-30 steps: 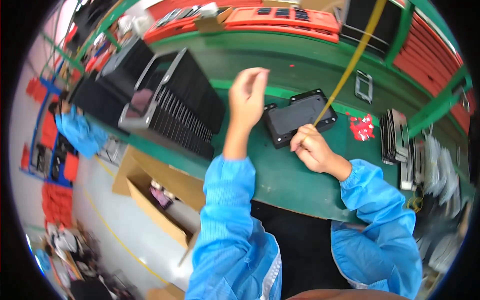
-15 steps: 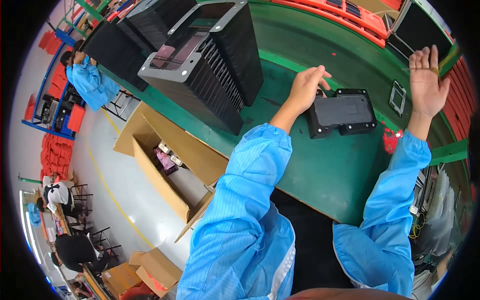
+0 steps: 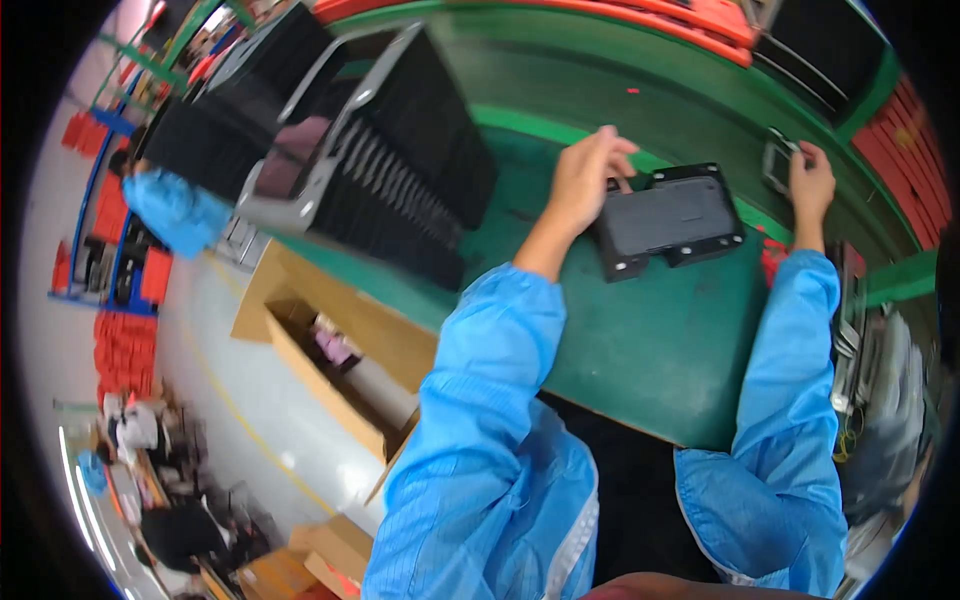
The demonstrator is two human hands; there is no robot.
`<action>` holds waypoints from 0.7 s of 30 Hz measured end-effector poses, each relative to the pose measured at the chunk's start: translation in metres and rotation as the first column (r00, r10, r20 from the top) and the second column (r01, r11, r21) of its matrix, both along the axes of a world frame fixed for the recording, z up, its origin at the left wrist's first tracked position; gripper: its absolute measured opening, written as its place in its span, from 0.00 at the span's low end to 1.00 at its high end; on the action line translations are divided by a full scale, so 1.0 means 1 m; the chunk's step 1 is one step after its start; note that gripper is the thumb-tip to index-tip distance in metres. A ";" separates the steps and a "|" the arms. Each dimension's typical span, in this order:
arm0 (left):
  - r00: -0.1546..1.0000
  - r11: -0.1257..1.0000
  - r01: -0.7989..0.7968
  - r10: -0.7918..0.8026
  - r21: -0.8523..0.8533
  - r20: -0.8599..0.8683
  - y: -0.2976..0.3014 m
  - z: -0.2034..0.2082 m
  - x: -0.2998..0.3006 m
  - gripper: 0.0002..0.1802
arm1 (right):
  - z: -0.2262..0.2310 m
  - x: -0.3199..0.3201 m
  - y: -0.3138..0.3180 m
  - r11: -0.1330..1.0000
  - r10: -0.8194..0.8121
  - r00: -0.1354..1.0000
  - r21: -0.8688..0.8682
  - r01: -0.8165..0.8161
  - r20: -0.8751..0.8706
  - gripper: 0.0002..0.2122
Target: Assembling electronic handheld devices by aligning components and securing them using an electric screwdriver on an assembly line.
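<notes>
We see the left hand (image 3: 585,188) at the near-left end of the black case (image 3: 668,220), fingers bent over its upper left corner; we cannot tell whether they grip it or merely rest there. The right hand (image 3: 812,180) is well apart from it, its fingertips at the edge of the grey frame (image 3: 775,165) farther back. Its fingers are curled, but we cannot tell whether they have closed on the frame.

We judge the step in hand to be steadying the case with the left while the right reaches to the frame. From here, we think the next move calls for a sure pinch on the frame's rim and a left hand that keeps the case from sliding.

The case lies flat on the green table (image 3: 640,345), its shallow recess facing up and bare as far as we can see. Small red pieces (image 3: 771,258) lie beside the right sleeve, partly hidden by it. To the left rises a stack of black frames (image 3: 440,150); we see a pinkish tint in the top one's window.

Below the table edge, a cardboard box (image 3: 335,395) holds a pink and dark thing (image 3: 337,345), too blurred to name. At the top, a red tray (image 3: 690,20) is cut off, so its contents escape us.
</notes>
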State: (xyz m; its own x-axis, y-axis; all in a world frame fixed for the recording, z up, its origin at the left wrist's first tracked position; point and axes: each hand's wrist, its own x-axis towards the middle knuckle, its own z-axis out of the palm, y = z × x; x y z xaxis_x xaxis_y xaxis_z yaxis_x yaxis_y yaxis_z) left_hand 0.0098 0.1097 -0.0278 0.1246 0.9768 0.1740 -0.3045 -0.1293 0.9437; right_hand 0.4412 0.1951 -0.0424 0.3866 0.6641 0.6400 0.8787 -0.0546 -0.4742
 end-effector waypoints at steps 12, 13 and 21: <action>0.981 0.998 -0.061 0.055 -0.031 -0.184 -0.010 0.001 -0.017 0.35 | -0.008 -0.067 -0.011 0.995 0.097 0.974 -0.014 -0.096 0.204 0.10; 0.982 0.998 -0.056 0.051 -0.022 -0.184 -0.009 0.002 -0.017 0.35 | -0.006 -0.066 -0.009 0.996 0.087 0.963 -0.054 -0.076 0.255 0.10; 0.984 0.996 -0.081 0.074 -0.039 -0.160 -0.008 0.000 -0.022 0.40 | 0.006 -0.060 -0.004 0.916 -0.019 0.957 -0.379 0.133 0.289 0.09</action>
